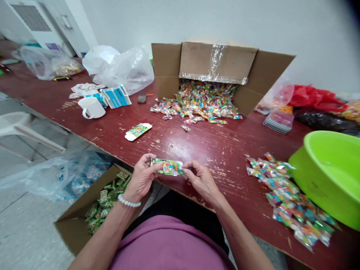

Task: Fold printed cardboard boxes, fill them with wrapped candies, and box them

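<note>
A small printed green candy box (166,167) is held over the table's front edge. My left hand (142,176), with a white bead bracelet on the wrist, grips its left end, thumb across the front. At the box's right end, my right hand (201,180) pinches the white end with thumb and fingers; whether a candy packet is also between them I cannot tell. A flattened green and white box (138,131) lies on the table ahead of my left hand. To the right, many clear candy packets (284,191) are spread on the tabletop.
A large cardboard box (218,62) lies on its side, spilling candy packets. A green basin (323,180) stands right; a white mug (92,107) and plastic bags (126,71) stand left. Below the table's edge, an open carton (71,221) holds several filled green boxes.
</note>
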### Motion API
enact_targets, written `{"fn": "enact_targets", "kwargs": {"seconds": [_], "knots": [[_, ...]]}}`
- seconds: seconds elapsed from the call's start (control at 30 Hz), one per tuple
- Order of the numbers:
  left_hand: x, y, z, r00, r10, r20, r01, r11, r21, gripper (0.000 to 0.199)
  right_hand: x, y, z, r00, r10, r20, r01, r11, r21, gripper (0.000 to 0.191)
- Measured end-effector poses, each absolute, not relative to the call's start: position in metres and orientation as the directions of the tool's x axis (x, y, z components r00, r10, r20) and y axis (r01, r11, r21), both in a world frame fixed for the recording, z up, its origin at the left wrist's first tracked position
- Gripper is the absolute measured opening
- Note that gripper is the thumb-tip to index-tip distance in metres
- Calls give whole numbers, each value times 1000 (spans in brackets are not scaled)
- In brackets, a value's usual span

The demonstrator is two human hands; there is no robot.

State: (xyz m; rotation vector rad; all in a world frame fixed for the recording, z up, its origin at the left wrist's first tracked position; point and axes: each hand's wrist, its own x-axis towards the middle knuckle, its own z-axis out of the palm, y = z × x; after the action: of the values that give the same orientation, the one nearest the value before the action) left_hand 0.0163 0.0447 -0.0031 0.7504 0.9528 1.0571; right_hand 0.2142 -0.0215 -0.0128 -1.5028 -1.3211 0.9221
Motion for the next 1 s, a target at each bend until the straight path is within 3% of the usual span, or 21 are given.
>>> {"fn": "enact_targets", "kwargs": {"seconds": [0.13,0.23,0.4,0.57,0.73,0.87,0.93,1.0], "knots": [[14,39,-1,232,928,-290,-338,357,871,51,219,-24,-4,-24,995,97,466,97,-879,16],[11,36,0,262,920,-290,-327,368,871,49,220,-26,0,-139,985,106,479,160,-863,17],[10,31,2,362,889,-281,-203,370,907,47,216,-19,-3,111,991,74,300,37,-953,16],[16,22,-3,710,625,-324,-21,479,878,45,214,-12,-3,134,990,44,244,10,-970,19],[26,16,-8,749,607,-267,-60,463,884,43,219,-13,1,90,994,57,389,18,-921,10],[32,12,-3,768,587,-256,-14,415,910,43,218,-17,9,-55,996,73,474,90,-876,9],[34,12,-1,741,620,-260,-20,407,913,46,217,-18,11,-95,991,99,456,132,-880,13],[36,13,0,699,658,-279,-46,432,901,46,218,-18,11,-19,991,135,368,132,-921,17]]}}
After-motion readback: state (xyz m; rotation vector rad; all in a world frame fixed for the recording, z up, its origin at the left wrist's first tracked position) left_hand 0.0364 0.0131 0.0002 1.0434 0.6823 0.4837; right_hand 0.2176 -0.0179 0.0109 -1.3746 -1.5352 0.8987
